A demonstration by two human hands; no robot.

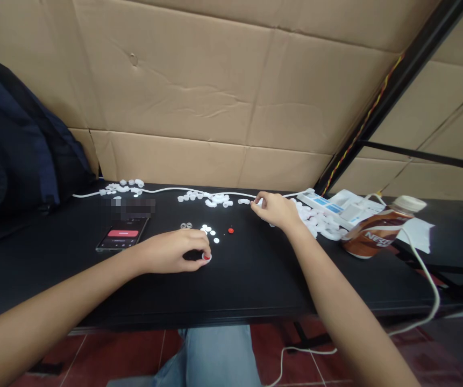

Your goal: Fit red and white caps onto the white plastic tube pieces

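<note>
My left hand [177, 251] is low over the black table with thumb and forefinger closed on a small white round piece with a red centre [206, 257]. Just beyond it lie several small white discs [213, 233], and a pair of clear rings [186, 226] sits behind the knuckles. A small red disc [230, 230] rests between my two hands. My right hand [277, 210] is farther back with its fingers pinched at the edge of a heap of translucent white plastic pieces [315, 220]. Something white shows between those fingertips, but whether it is gripped is unclear.
More white pieces [217, 200] lie along a white cable [166, 189] at the back. A phone [120, 234] is left, near a dark backpack [21, 140]. At right, a brown-labelled bottle [376, 234] leans beside a white-and-blue box [328, 207]. Cardboard [199, 97] walls the back.
</note>
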